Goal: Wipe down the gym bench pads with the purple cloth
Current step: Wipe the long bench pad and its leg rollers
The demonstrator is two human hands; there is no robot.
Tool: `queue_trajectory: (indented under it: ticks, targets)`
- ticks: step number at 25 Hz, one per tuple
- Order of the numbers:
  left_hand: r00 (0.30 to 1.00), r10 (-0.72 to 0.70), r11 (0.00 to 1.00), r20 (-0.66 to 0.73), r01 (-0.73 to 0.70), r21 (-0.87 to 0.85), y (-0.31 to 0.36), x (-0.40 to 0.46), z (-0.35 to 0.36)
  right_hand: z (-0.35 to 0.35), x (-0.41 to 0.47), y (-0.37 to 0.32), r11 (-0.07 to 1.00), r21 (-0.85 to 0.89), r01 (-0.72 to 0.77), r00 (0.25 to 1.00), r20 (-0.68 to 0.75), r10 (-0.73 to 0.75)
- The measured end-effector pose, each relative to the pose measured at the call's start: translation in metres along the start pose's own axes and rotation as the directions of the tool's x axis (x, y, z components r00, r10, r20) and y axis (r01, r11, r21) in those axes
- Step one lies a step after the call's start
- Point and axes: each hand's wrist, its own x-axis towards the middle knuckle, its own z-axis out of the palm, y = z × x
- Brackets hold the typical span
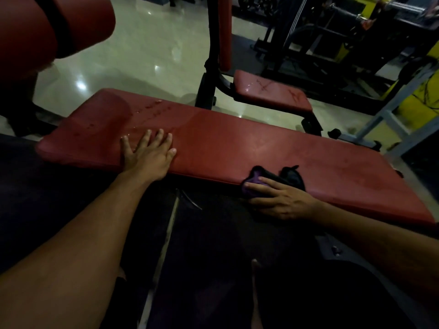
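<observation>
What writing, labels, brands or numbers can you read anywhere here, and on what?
None can be read.
Long red bench pad: water drops only, no print.
Small red seat pad: scratch marks, not letters.
Purple cloth: no tag visible.
Yellow machine frame: too dark and blurred to show any label.

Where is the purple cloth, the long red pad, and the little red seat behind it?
purple cloth (255, 186): head view, on the purple fold by the fingertips.
long red pad (237, 143): head view, on the bare middle of its top.
little red seat (270, 90): head view, on the middle of its top.
</observation>
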Motion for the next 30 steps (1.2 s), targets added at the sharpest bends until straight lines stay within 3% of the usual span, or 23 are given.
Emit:
queue_trajectory:
  ticks: [2,4,6,10,14,17,21,24,27,30]
  targets:
    - [1.000,-0.015,1.000,-0.010,0.015,-0.001,0.002,0.000,0.000,0.001,0.028,-0.002,0.996,-0.065,0.061,0.996,-0.057,-0.065]
    - [1.000,-0.013,1.000,-0.013,0.013,0.003,0.002,0.000,0.000,0.002,0.044,-0.005,0.998,-0.057,0.016,0.997,-0.069,-0.020]
    - [1.000,-0.007,1.000,-0.006,0.007,0.010,0.002,-0.001,0.000,-0.002,0.053,-0.011,0.998,0.008,-0.056,0.989,-0.139,0.057]
    - [1.000,-0.007,1.000,-0.016,0.007,0.010,-0.002,-0.005,-0.001,-0.028,0.094,-0.025,0.937,0.297,-0.186,0.975,-0.065,0.214]
    - [1.000,0.021,0.999,-0.005,-0.021,-0.029,0.000,-0.010,-0.011,-0.056,0.072,-0.032,0.757,0.540,-0.367,0.898,-0.006,0.439]
    - [1.000,0.012,0.997,-0.011,-0.013,-0.078,-0.011,-0.016,-0.021,-0.077,0.067,-0.017,0.598,0.626,-0.502,0.786,0.042,0.616]
    - [0.981,-0.187,0.975,-0.052,0.179,-0.131,-0.069,-0.034,-0.030,-0.090,0.124,0.004,0.516,0.682,-0.518,0.664,-0.060,0.745]
    - [0.956,-0.293,0.945,-0.026,0.286,-0.160,-0.107,-0.046,-0.032,-0.079,0.195,-0.002,0.529,0.707,-0.468,0.695,-0.075,0.715]
    - [0.959,-0.281,0.951,-0.051,0.270,-0.154,-0.121,-0.047,-0.024,-0.059,0.275,-0.024,0.659,0.585,-0.472,0.792,-0.046,0.609]
    - [0.955,-0.294,0.942,-0.047,0.281,-0.183,-0.114,-0.033,-0.021,-0.053,0.329,-0.008,0.609,0.561,-0.560,0.751,0.035,0.659]
